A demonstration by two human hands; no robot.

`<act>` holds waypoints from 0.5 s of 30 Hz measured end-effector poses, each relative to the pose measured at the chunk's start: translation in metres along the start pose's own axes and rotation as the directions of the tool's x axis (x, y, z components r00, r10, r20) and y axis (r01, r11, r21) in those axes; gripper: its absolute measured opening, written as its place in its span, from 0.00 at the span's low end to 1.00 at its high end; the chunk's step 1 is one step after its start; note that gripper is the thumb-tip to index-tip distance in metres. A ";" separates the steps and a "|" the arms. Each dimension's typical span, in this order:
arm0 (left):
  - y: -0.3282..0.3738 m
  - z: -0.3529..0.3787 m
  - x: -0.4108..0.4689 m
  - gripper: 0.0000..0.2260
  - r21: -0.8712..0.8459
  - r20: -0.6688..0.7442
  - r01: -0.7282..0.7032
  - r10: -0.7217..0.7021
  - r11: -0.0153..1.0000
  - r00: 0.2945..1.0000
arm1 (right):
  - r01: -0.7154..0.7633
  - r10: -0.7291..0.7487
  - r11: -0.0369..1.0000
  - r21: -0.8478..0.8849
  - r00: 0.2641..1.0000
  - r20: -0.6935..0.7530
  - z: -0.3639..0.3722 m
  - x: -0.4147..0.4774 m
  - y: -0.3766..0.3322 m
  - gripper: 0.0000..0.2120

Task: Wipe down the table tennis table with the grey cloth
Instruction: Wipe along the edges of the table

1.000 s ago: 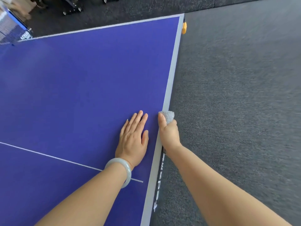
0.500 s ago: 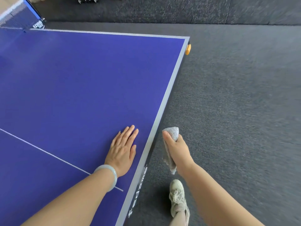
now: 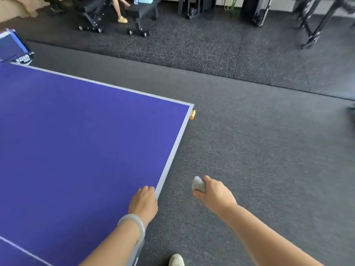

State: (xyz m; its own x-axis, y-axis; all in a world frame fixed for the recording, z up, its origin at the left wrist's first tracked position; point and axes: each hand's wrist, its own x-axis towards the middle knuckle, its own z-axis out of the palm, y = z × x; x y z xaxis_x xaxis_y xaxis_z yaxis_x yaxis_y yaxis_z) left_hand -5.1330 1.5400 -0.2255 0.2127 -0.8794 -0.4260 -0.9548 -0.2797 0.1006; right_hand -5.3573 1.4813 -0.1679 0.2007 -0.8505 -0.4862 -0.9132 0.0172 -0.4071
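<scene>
The blue table tennis table [image 3: 80, 143] fills the left half of the view, its grey edge running from the far corner toward me. My left hand [image 3: 143, 203] rests on the tabletop right at that edge, fingers bent at the tips, a pale bangle on the wrist. Out over the carpet, clear of the table, my right hand [image 3: 214, 193] grips the bunched grey cloth [image 3: 197, 183].
An orange corner piece [image 3: 192, 114] sticks out at the table's far right corner. The net post [image 3: 14, 48] stands at the far left. Wheeled black benches [image 3: 115, 16] and gym frames line the back, where a seated person's legs show. My shoe [image 3: 176, 260] is on the grey carpet.
My right hand has pulled the cloth off the table edge and out over the floor. My left hand's fingers went from flat to bent. The view has lifted toward the room.
</scene>
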 end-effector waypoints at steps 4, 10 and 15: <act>0.077 -0.036 0.033 0.08 -0.326 0.118 -0.077 0.121 0.942 0.986 | 0.071 -0.063 0.991 -0.110 0.995 0.080 -0.035 0.033 0.012 0.11; 0.180 -0.089 0.083 0.13 -0.827 0.188 0.071 0.155 0.557 0.970 | 0.207 -0.204 0.971 -0.122 0.978 0.035 -0.087 0.109 0.042 0.13; 0.247 -0.139 0.137 0.15 -0.967 0.238 0.232 0.053 0.102 0.970 | 0.385 -0.386 0.918 -0.099 0.922 0.010 -0.164 0.189 0.076 0.24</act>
State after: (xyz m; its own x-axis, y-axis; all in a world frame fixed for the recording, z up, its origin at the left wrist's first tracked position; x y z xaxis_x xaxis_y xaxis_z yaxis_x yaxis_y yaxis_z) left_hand -5.3105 1.2966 -0.1342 0.1066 -0.7755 -0.6223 0.1531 -0.6056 0.7809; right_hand -5.4467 1.2361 -0.1636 0.5413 -0.7857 -0.2994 -0.7959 -0.3640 -0.4838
